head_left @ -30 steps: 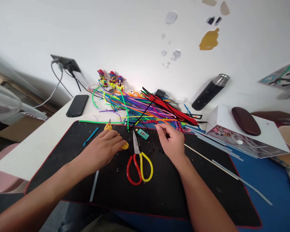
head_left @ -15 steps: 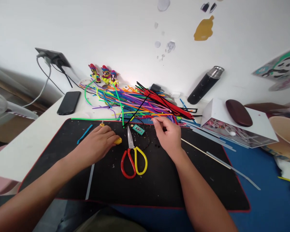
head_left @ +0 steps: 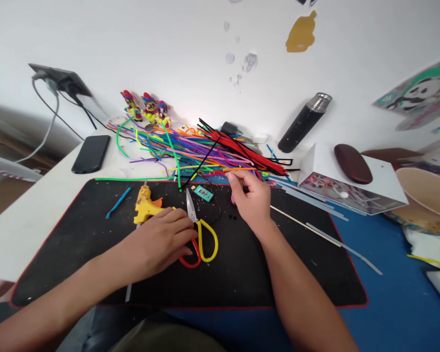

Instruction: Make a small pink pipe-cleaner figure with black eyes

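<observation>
Under the scissors (head_left: pixel 192 214) lies our broad black mat (head_left: pixel 242 278), and beyond their tip spreads the long pile of coloured stems (head_left: pixel 209 152), far enough off to leave the blades room. Our left hand (head_left: pixel 165 238) is just left of the scissors, its fingers loosely bent over the red handle; we cannot tell whether they have hold of it or only touch it. To do this well, we should settle the fingers squarely on that handle before putting any pull on it. Our right hand (head_left: pixel 252 198) is up and to the right of the scissors, thumb and forefinger drawn together, the rest curled in. Left of the scissors lies the yellow glue gun (head_left: pixel 143 208), near our knuckles, so we do best to keep our wrist low and not nudge it. The green stick (head_left: pixel 202 192), just right of the blades, is easily swept along. Smallest is the pink piece (head_left: pixel 233 198), right of the scissors, mostly hidden and seemingly held in our right hand; a light grip should suit it.
</observation>
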Demonstrator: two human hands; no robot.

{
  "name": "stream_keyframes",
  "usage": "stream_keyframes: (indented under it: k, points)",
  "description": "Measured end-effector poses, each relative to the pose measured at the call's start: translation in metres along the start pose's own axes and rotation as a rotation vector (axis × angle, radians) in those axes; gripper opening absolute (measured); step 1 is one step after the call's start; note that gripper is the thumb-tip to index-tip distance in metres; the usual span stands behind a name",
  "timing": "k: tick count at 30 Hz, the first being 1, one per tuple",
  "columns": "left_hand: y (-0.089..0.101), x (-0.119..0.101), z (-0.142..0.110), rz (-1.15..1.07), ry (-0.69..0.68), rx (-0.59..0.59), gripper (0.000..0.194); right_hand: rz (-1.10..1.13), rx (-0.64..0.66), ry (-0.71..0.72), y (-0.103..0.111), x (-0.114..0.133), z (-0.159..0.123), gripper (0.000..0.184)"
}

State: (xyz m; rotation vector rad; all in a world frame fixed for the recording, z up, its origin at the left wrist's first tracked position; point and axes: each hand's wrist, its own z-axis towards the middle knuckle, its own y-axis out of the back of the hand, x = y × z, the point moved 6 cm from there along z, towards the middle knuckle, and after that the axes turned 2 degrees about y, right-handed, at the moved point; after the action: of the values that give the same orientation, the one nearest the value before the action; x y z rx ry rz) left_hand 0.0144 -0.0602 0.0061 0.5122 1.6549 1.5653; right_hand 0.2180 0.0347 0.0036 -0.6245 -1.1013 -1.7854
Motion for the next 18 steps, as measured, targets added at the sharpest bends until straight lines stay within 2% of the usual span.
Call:
stream_keyframes:
  k: [5, 8, 10, 13, 18]
  points:
    - [-0.017, -0.010, 0.001, -0.005, -0.029, 0.077, 0.001, 0.005, 0.011, -0.001, 0.000, 0.001, 0.001, 0.031]
    - [-0.015, -0.010, 0.009, -0.061, -0.047, 0.093, 0.009, 0.004, 0.009, 0.006, -0.001, 0.002, 0.000, 0.031]
    - [-0.011, -0.010, 0.022, -0.102, -0.049, 0.082, 0.012, -0.002, 0.006, 0.007, -0.001, 0.003, 0.000, 0.032]
    - [-0.006, -0.008, 0.048, -0.005, -0.035, -0.015, 0.018, 0.010, 0.011, 0.013, 0.000, 0.004, 0.000, 0.031]
    - [-0.023, -0.004, 0.082, 0.112, -0.052, 0.007, 0.029, 0.024, -0.012, 0.013, 0.005, 0.005, 0.003, 0.028]
